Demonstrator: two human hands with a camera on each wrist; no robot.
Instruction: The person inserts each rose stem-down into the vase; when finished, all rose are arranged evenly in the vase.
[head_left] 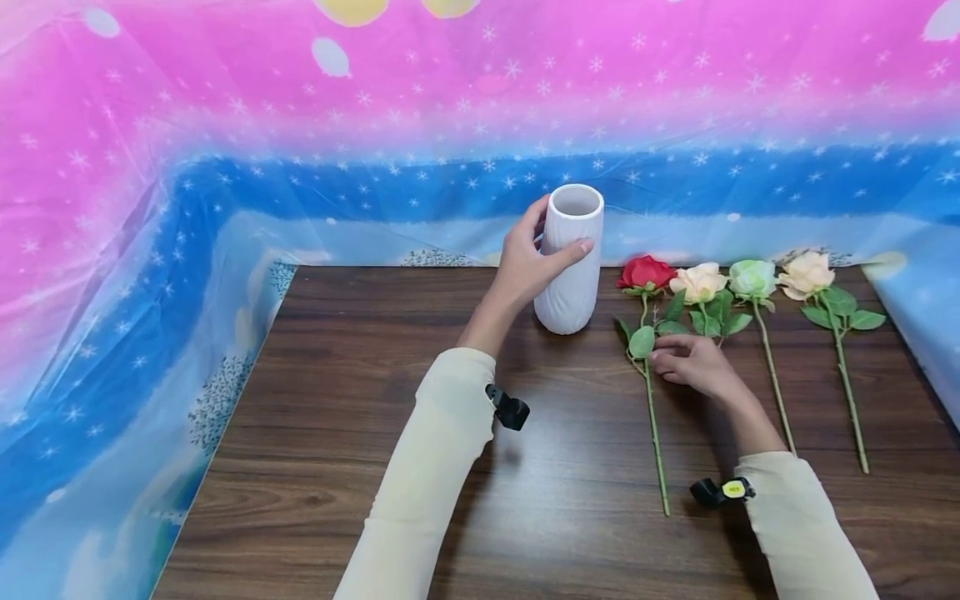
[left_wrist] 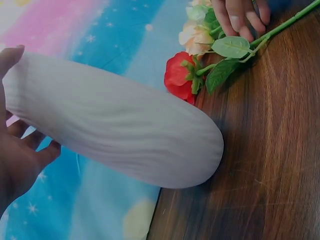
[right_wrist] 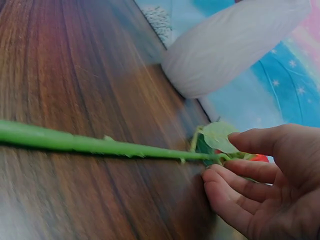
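A white ribbed vase (head_left: 572, 275) stands upright near the table's back edge. My left hand (head_left: 528, 258) grips its upper part, the thumb across the front and the fingers around the far side. The red rose (head_left: 647, 273) lies right of the vase, its green stem (head_left: 657, 450) toward me. At its leaves (head_left: 641, 342) is my right hand (head_left: 697, 365), fingertips by the stem. In the right wrist view, the thumb and fingers (right_wrist: 220, 200) stand apart around the upper stem, not visibly closed on it.
To the right lie a cream rose (head_left: 699, 282), a pale green rose (head_left: 752, 280) and a peach rose (head_left: 807, 276), heads along the back edge of the dark wooden table (head_left: 322, 450). A patterned pink and blue cloth (head_left: 420, 108) hangs behind and at the sides.
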